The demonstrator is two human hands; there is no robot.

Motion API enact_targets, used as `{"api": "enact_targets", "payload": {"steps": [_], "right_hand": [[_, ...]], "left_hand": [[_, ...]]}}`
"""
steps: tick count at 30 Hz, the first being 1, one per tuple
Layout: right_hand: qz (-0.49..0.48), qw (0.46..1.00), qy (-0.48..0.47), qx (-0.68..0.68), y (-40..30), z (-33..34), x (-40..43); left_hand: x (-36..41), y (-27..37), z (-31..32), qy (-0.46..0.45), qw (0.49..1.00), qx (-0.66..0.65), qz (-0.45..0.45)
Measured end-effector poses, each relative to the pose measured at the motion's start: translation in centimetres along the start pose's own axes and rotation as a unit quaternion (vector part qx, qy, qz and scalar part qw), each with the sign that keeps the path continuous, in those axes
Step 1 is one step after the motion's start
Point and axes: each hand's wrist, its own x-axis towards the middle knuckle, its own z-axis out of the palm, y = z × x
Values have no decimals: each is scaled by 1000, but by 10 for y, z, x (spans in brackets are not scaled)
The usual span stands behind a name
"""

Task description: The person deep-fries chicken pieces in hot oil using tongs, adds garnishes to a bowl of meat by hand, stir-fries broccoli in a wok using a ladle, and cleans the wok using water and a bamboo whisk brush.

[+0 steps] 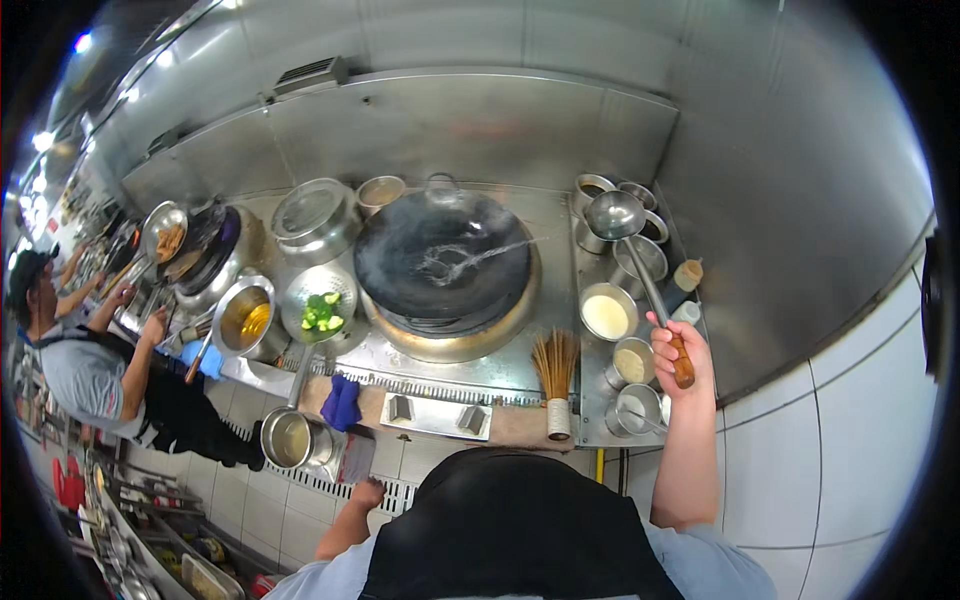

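My right hand (684, 351) grips the wooden handle of a steel ladle (616, 216). The ladle's bowl is raised over the metal cups on the right. In front of me a large dark wok (442, 262) sits on the burner ring, giving off steam. A streak of clear liquid (480, 259) runs from its right rim towards the middle. My left hand (369, 493) hangs low by my side, fingers curled, near a steel pot (289, 439); whether it holds anything is unclear. Left of the wok, a perforated strainer (319, 289) holds broccoli (322, 312).
A bamboo wok brush (555, 375) stands by the front edge, right of the burner knobs (435, 417). A purple cloth (341, 403) lies on the left. Seasoning containers (608, 313) line the right side. A pot of oil (244, 315) and a co-worker (90, 360) are further left.
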Motion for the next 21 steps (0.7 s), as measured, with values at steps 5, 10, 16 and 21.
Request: {"api": "enact_targets", "payload": {"steps": [5,10,16,21], "right_hand": [[-104,887,213,-395,-3,-14,14],[-216,511,290,-780,-10,-108,34],[-133,734,244,-620,14,-56,-58],[-43,791,231,-565,32,-69,-91]], "left_hand": [[-68,-25,41,-144,989,-10,-25],[-93,-21,13,-191,977,-83,39],[-79,131,-162,-245,945,-206,65],[26,211,-200,-222,957,-144,116]]}}
